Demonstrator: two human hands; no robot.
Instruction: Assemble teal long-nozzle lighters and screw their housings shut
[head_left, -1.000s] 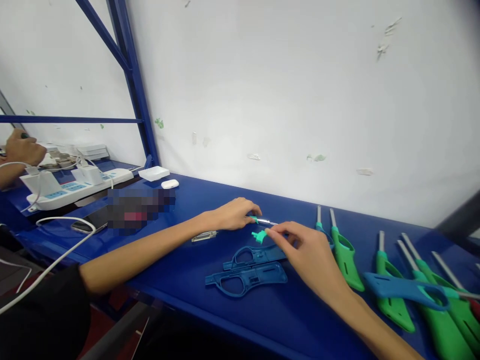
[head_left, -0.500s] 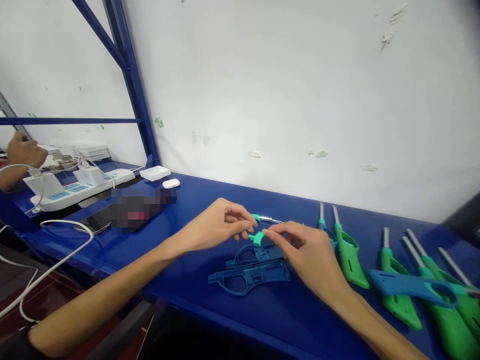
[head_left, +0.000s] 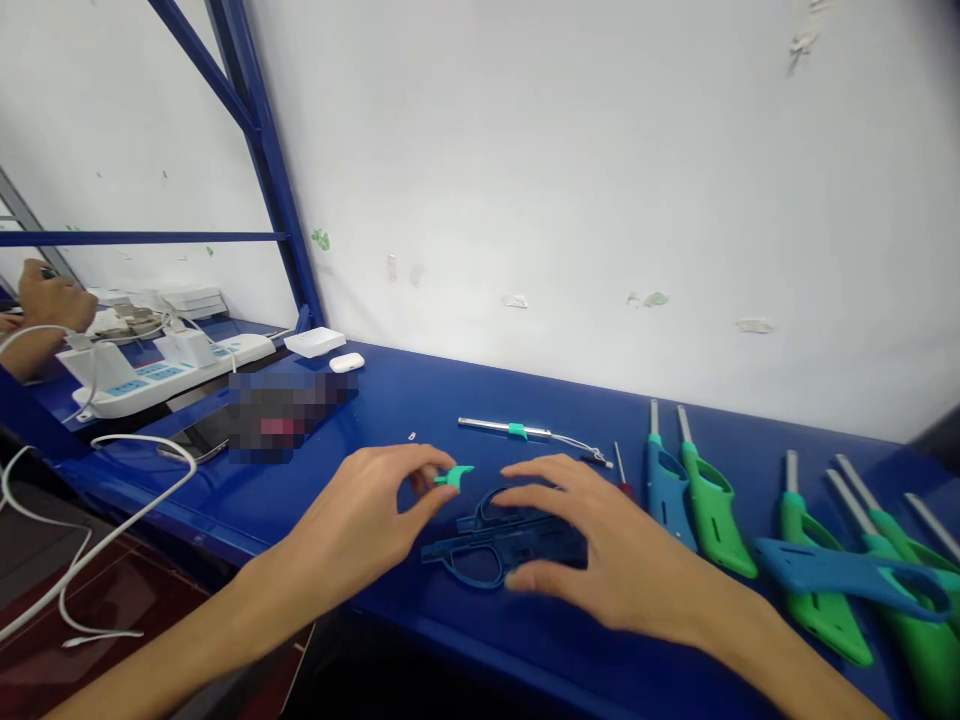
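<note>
Between thumb and fingers of my left hand (head_left: 390,505) is a small green lighter trigger (head_left: 455,476). My right hand (head_left: 577,525) hovers with fingers spread over the blue lighter shell halves (head_left: 480,566), partly covering them; no object shows in its grasp. The two halves lie side by side, insides up. Behind them rests a metal lighter tube (head_left: 491,427) with a green collar (head_left: 517,431), thin wires and a black-and-silver end piece (head_left: 596,461). A tiny white part (head_left: 412,436) lies left of the tube.
To the right are assembled green lighters (head_left: 716,515) and blue lighters (head_left: 667,490), several in all, some overlapping. A screwdriver (head_left: 622,470) lies near them. At left are a power strip (head_left: 135,390), a phone (head_left: 202,435), a white earbud case (head_left: 347,363) and another person's hand (head_left: 56,300).
My right hand has let go of the green trigger and opened. My left hand has drawn the trigger left and towards me. The metal tube now shows fully on the table.
</note>
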